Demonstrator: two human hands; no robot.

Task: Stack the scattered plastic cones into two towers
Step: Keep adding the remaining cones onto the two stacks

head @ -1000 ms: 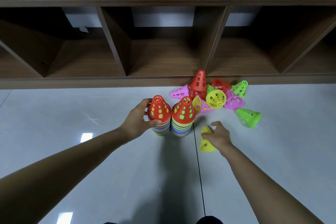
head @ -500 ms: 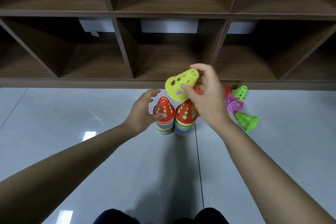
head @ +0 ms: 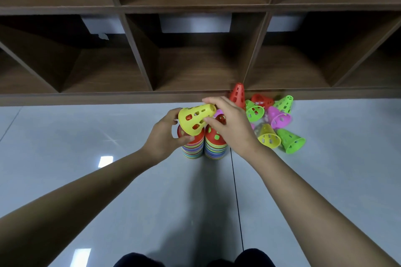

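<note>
Nearest, two dark knees (head: pixel 138 260) are seen at the bottom edge, on a glossy grey floor (head: pixel 86 180). Farther out, two striped towers stand side by side and touching: the left tower (head: pixel 193 149) and the right tower (head: pixel 216 147), each topped by a red cone. The left tower's top is held by the left hand (head: pixel 161 138), its thumb laid on the near side and its fingers curled round the far side. A yellow cone (head: pixel 195 118) is pinched at its narrow end by the right hand (head: pixel 234 128), thumb and fingers clamped on it. It is tilted, with its wide mouth over the left tower's red top and its tip to the far right. To the right, loose cones lie scattered: a yellow one (head: pixel 268 137), green ones (head: pixel 290 140) and a pink one (head: pixel 277 117). Beyond them a red cone (head: pixel 237 93) stands upright against a brown wooden shelf unit (head: pixel 195 67).
</note>
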